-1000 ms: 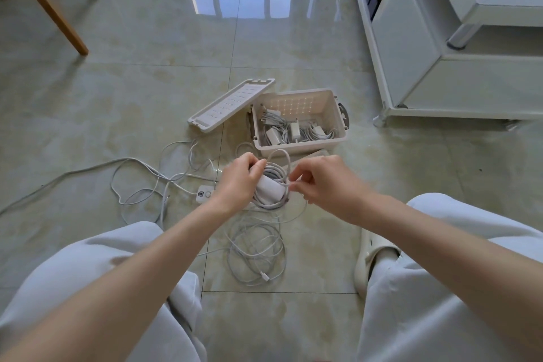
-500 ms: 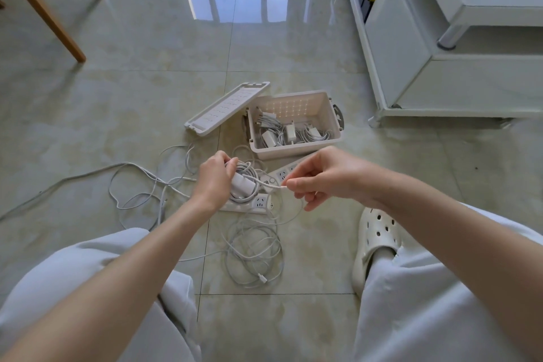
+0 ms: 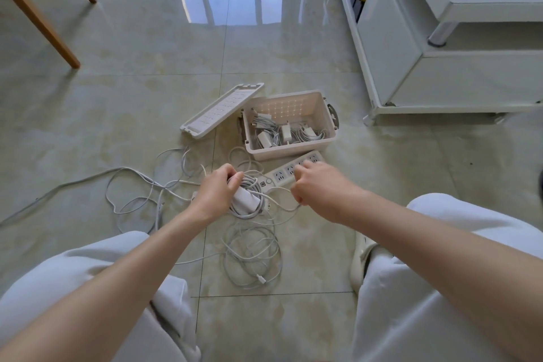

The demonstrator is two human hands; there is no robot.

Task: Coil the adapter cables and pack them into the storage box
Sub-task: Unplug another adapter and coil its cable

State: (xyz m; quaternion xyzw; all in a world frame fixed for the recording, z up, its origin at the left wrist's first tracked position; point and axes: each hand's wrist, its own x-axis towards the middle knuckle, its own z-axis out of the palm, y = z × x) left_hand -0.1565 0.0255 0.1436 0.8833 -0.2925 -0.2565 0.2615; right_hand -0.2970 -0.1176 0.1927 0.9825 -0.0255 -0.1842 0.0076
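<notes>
**Another turn goes onto the coil**

The right hand, fingers curled on the thin white cable, has swung forward over the white power strip. The left hand grips the white rectangular adapter and its wraps. Winding looks nearly done. The open beige plastic storage box stands on the floor just beyond.

L hand covers one end of the adapter & part of its coil. R hand has fingertips curled under, so can't tell if it pinches the cable beside it; power strip partly behind it. Far left of L hand, long cord cut off by frame edge.
</notes>
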